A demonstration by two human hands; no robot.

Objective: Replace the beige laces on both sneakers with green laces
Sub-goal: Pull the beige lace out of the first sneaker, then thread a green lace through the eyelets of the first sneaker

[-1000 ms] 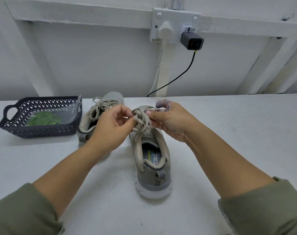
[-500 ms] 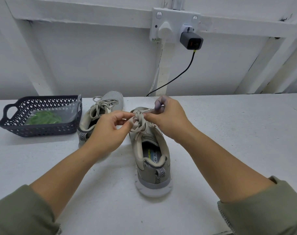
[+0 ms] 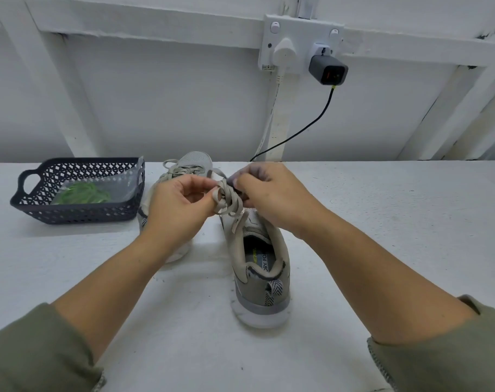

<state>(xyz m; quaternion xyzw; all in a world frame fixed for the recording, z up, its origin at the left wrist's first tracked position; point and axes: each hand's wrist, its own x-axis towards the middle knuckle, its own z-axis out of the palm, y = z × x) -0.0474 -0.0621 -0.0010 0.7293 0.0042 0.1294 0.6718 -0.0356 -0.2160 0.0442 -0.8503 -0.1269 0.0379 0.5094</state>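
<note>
Two grey sneakers stand on the white table, heels toward me. The right sneaker is in the middle, and its beige lace is bunched in loose loops above the tongue. My left hand pinches the loops from the left. My right hand pinches the lace from the right, over the eyelets. The left sneaker sits behind my left hand, its beige lace tied. Green laces lie in a clear bag inside the dark basket.
The basket stands at the table's left. On the wall behind, a socket holds a white plug and a grey charger, whose black cable drops behind the table's back edge. Bare table surface lies to the right and in front.
Both hands have lifted slightly with the lace. The loops are pulled looser and more bunched between the fingers than a second ago. The sneakers have not moved.
</note>
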